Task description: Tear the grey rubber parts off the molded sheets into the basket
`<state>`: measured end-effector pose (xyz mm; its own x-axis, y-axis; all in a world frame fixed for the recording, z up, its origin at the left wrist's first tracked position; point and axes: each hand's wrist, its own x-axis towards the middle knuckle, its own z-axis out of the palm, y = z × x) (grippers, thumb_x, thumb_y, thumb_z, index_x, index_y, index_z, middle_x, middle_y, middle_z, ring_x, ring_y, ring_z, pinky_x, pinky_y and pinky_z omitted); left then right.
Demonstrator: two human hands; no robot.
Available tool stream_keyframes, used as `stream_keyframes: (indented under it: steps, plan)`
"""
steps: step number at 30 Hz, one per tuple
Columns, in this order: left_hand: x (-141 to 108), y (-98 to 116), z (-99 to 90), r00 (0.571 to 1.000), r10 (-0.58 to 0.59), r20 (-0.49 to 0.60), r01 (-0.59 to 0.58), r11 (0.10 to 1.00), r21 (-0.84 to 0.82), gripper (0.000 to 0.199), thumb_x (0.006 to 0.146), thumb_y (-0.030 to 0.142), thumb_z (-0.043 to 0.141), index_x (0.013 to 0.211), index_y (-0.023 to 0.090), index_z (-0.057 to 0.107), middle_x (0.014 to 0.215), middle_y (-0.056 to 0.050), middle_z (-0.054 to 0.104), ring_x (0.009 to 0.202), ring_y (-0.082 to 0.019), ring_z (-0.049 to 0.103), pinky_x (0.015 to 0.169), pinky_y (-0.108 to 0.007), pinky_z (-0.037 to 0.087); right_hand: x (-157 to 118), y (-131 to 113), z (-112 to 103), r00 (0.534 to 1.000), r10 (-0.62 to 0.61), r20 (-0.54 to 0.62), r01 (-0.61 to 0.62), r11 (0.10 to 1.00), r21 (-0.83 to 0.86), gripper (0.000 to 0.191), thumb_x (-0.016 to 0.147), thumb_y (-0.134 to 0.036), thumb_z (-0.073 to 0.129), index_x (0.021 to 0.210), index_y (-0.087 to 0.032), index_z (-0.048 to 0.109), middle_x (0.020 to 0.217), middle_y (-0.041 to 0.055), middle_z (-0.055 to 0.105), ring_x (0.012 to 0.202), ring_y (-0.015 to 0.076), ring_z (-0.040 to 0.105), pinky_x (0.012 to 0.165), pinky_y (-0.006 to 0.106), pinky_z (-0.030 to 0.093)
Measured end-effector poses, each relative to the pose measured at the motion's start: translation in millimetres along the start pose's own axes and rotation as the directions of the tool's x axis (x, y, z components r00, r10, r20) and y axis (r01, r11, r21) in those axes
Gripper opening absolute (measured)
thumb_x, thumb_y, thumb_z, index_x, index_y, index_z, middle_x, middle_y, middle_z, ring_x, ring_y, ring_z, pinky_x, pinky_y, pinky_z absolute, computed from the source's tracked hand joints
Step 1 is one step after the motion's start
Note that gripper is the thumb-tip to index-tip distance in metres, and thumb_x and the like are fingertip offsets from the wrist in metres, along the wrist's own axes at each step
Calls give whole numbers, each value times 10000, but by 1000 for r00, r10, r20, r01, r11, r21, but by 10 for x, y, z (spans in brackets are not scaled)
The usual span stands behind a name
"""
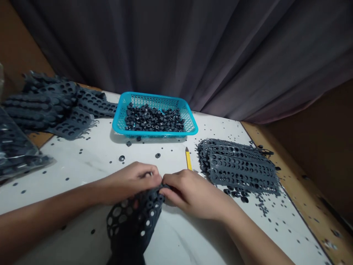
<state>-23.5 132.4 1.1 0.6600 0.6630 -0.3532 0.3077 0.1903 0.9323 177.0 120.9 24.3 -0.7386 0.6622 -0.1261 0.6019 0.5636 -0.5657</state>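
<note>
A dark rubber sheet [149,217] with rows of round holes hangs bent between my hands, low in the middle of the view. My left hand [132,182] is closed on its upper edge, thumb and fingers pinched together. Close beside it, my right hand [190,191] grips the same edge at its right end. Some holes in the sheet are open and others near my fingers still hold small dark rings. Beyond my hands stands a turquoise basket [154,134] with many small black rubber pieces [154,119] inside.
Unpunched-looking dark sheets [44,103] are heaped at the back left, beside a clear plastic bag [19,147] of black parts. Perforated sheets [242,165] are stacked at right. A yellow cutter-like tool [188,159] lies between stack and hands. Small black bits dot the white tabletop [93,162].
</note>
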Motion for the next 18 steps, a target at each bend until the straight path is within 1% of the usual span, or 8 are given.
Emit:
stream_keyframes:
  steps: [2,3,4,5,7,9,14,18]
  plan:
    - [49,-40,-8,974,48,-220,-50,999,-6,304,811,465,482,735,175,536,602,33,493,555,-117,469,510,-207,359,0,-7,14,999,14,-38,-19,990,-137,251,894,-308,429,706,-166,515,549,-30,431,460,86,311,463,243,207]
    - [69,-59,-18,954,78,-290,-79,997,11,302,798,465,507,726,172,531,592,36,494,546,-112,465,509,-204,352,6,-12,25,998,14,-56,-24,981,-195,265,904,-319,414,714,-166,515,550,-26,445,456,92,325,463,248,207]
    - [83,-75,-31,946,99,-308,-93,995,33,301,784,462,530,718,169,527,578,39,491,529,-106,454,495,-201,335,17,-18,37,997,7,-73,-25,968,-248,274,911,-324,406,718,-164,516,556,-19,466,458,99,347,466,254,212]
    - [94,-88,-45,954,107,-279,-94,994,60,303,775,458,545,701,165,522,558,44,478,507,-99,435,476,-197,309,31,-21,51,996,-5,-87,-21,955,-295,280,916,-328,400,724,-161,516,567,-11,490,467,107,376,472,259,222]
    - [106,-104,-69,987,94,-131,-79,990,119,335,791,454,524,635,159,494,513,56,414,471,-86,388,444,-196,255,61,-16,76,993,-38,-109,-4,933,-360,306,931,-346,373,737,-155,515,599,8,538,501,124,436,492,267,247]
    - [112,-115,-82,995,101,-14,-97,977,191,370,833,439,462,589,162,451,506,60,358,473,-84,359,443,-200,241,84,8,96,988,-64,-141,6,923,-384,371,946,-394,313,742,-153,509,615,20,561,525,134,472,503,270,261]
    - [117,-115,-86,971,235,29,-232,917,325,351,882,404,374,637,164,451,588,42,388,571,-107,369,516,-221,280,88,89,98,970,-86,-227,-10,921,-390,480,935,-497,221,733,-161,497,564,12,536,516,140,477,486,271,248]
    - [106,-84,-76,970,231,78,-244,908,341,339,892,384,345,670,164,477,639,28,433,622,-124,397,567,-234,301,81,91,85,981,-96,-170,31,936,-351,434,939,-471,254,756,-160,496,601,10,550,518,134,464,504,266,273]
